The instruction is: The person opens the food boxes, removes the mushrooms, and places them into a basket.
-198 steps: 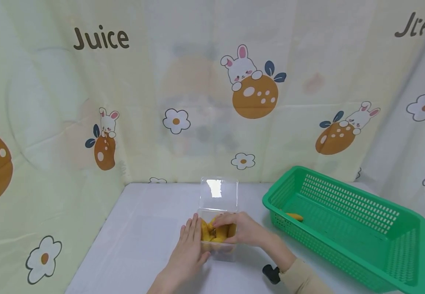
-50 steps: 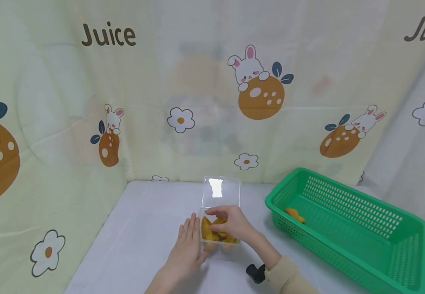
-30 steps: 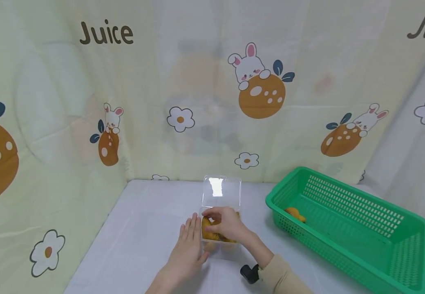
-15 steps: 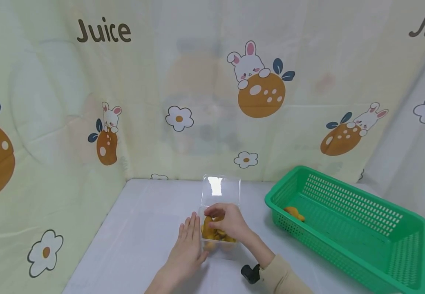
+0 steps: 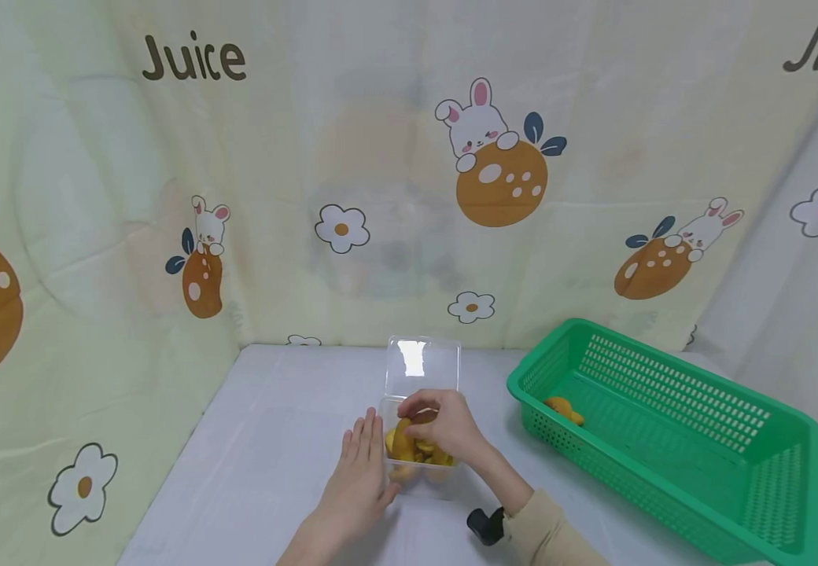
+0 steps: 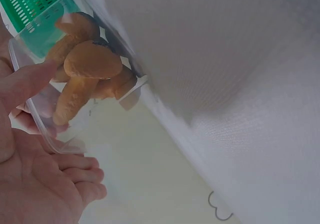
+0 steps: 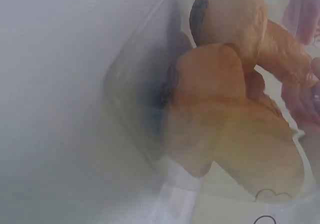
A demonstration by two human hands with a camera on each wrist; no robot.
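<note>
A clear plastic box (image 5: 423, 481) stands on the table with its lid (image 5: 437, 373) raised at the back. Several yellow-brown mushrooms (image 6: 92, 59) with caps and stems fill it; the right wrist view shows more mushrooms (image 7: 205, 79) through its wall. My left hand (image 5: 352, 479) lies along the box's left side with fingers straight, its thumb (image 6: 30, 82) against the plastic in the left wrist view. My right hand (image 5: 447, 424) reaches over the opening and pinches a mushroom (image 5: 402, 439) standing at the left inside the box. Its palm hides part of the contents.
At the right stands a green perforated basket (image 5: 664, 472), with a mushroom (image 5: 565, 409) near its left wall. A black camera (image 5: 485, 525) sits at the right wrist. A patterned curtain (image 5: 395, 259) hangs behind the white table (image 5: 274, 432).
A mushroom seen in the basket now lies differently than at first. My right hand has shifted to the box's left part and tipped a mushroom upright. My left hand stays at the box.
</note>
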